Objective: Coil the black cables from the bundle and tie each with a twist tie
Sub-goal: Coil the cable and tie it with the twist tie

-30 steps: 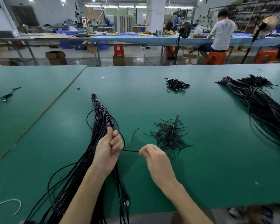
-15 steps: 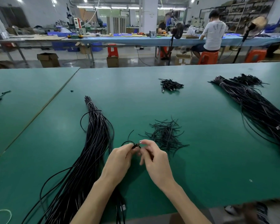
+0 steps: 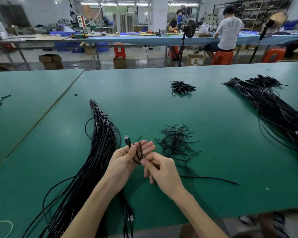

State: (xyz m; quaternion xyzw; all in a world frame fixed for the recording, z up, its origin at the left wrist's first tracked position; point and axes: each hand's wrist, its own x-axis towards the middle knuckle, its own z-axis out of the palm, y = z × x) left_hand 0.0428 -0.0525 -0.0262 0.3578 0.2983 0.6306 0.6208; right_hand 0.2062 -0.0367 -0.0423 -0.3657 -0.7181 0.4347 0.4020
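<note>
At the left, the long bundle of black cables, bound near its far end by a pale tie, lies fanned toward the near edge of the green table. Just right of it the left hand has opened since half a second ago: palm up, fingers spread, with the first loops of one black cable laid across them and its plug end sticking up. The right hand, fingers curled, pinches the cable at the loops' near end. Coiling has begun. Further right the heap of black twist ties waits untouched; a small pile of tied coils lies far off.
</note>
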